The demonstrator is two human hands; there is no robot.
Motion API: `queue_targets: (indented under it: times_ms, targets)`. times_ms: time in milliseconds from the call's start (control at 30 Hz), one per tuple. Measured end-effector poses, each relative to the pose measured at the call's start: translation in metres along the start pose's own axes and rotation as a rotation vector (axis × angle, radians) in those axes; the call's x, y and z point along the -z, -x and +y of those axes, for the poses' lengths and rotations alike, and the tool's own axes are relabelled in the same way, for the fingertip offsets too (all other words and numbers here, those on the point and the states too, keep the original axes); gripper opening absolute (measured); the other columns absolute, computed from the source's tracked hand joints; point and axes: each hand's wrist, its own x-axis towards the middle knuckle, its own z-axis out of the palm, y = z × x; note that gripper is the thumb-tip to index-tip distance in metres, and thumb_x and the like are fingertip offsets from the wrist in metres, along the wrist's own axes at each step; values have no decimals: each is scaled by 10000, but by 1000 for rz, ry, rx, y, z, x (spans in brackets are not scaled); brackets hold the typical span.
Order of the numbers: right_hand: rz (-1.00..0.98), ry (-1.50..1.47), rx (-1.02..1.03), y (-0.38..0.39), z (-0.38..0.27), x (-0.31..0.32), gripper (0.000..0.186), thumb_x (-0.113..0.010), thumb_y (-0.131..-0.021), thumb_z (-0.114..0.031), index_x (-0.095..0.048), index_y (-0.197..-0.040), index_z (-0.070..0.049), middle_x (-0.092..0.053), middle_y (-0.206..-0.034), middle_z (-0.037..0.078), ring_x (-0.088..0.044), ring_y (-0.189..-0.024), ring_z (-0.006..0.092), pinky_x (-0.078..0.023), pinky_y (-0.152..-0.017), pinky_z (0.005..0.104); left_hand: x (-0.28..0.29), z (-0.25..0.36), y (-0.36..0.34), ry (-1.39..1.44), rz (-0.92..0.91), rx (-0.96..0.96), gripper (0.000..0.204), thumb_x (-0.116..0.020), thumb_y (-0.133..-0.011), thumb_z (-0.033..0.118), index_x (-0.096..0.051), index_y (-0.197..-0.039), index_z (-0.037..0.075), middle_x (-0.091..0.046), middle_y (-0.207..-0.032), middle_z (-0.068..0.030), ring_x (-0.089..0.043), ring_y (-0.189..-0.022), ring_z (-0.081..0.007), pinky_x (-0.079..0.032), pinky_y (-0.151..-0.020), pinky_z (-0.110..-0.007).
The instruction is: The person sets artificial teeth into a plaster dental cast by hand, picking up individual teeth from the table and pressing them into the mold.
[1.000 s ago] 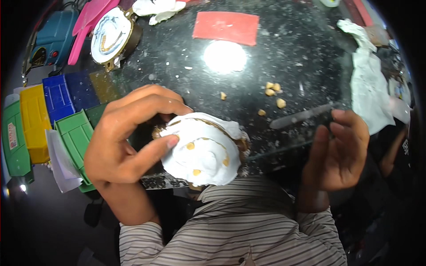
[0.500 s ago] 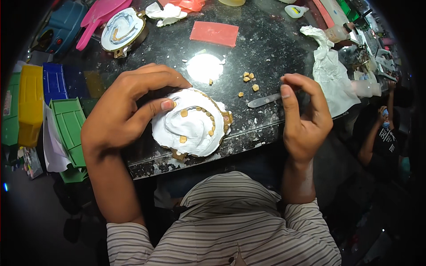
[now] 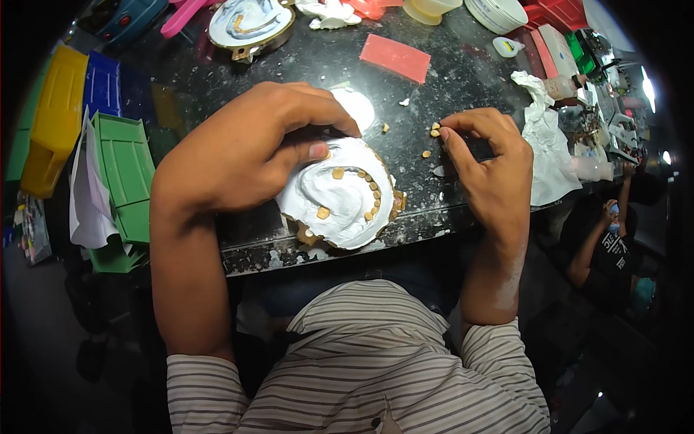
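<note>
A round dental flask half filled with white plaster (image 3: 300,195) sits near the table's front edge, with a curved row of small yellowish false teeth (image 3: 376,194) set in the plaster. My left hand (image 3: 267,145) grips its far left side, thumb on the plaster and fingers over the far rim. Close to the thumb tip shows a yellowish bit, partly covered. Over to the right, my right hand (image 3: 484,148) pinches thumb and forefinger at a false tooth (image 3: 434,133) among a few loose ones. The blade of a small knife or spatula (image 3: 439,171) is mostly hidden beneath this hand.
A second flask half (image 3: 249,25) lies at the far left, beside crumpled white tissue (image 3: 325,11). Farther back is a pink wax sheet (image 3: 395,58). Green (image 3: 119,173) and yellow trays (image 3: 54,123) stand left, crumpled paper (image 3: 546,145) right. Another person (image 3: 607,246) is beyond.
My right hand has moved forward from above the blade to the loose teeth, its fingers closing. My left hand keeps hold of the flask half. The whole view has shifted.
</note>
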Motion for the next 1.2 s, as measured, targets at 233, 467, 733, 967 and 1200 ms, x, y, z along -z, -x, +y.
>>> queue_targets:
  times_ms: [233,467,733,967,1200]
  targets:
    - [69,-258,-203,2,-3,-3,75,-748,-908,-61,-722,-956,-10,-721,-873,50,-649,-776,131,-505,-733,275,-2,-3,3,89,25,31,262,-645,-903,16,-682,-1155,-42,-709,-1077,-149,-651,-1042,-265,-499,-946,-358]
    - [131,-737,-182,2,-2,1,105,-766,-925,-34,-711,-1000,14,-715,-915,11,-649,-821,64,-495,-718,213,0,-4,2,222,138,161,256,-659,-935,52,-700,-1173,-32,-722,-1036,-83,-647,-981,-146,-505,-916,-306]
    - [-86,-1230,-316,5,-6,1,201,-696,-974,-76,-699,-1149,23,-745,-969,101,-705,-843,137,-538,-716,239,-2,-2,0,216,145,121,247,-694,-912,70,-707,-1140,-22,-712,-991,-74,-636,-939,-138,-507,-874,-301]
    - [-225,-1444,-362,8,-8,2,231,-657,-994,-71,-660,-1193,47,-739,-1033,162,-726,-878,188,-576,-724,268,-3,-2,0,179,97,115,217,-720,-897,85,-697,-1076,-36,-688,-929,-76,-635,-888,-150,-512,-842,-305]
    - [-348,-1629,-403,7,-3,-1,215,-642,-1001,-62,-651,-1197,25,-730,-1080,166,-716,-885,178,-574,-717,267,0,0,1,58,134,119,203,-708,-893,91,-703,-1047,-42,-721,-956,-117,-666,-910,-189,-518,-867,-330]
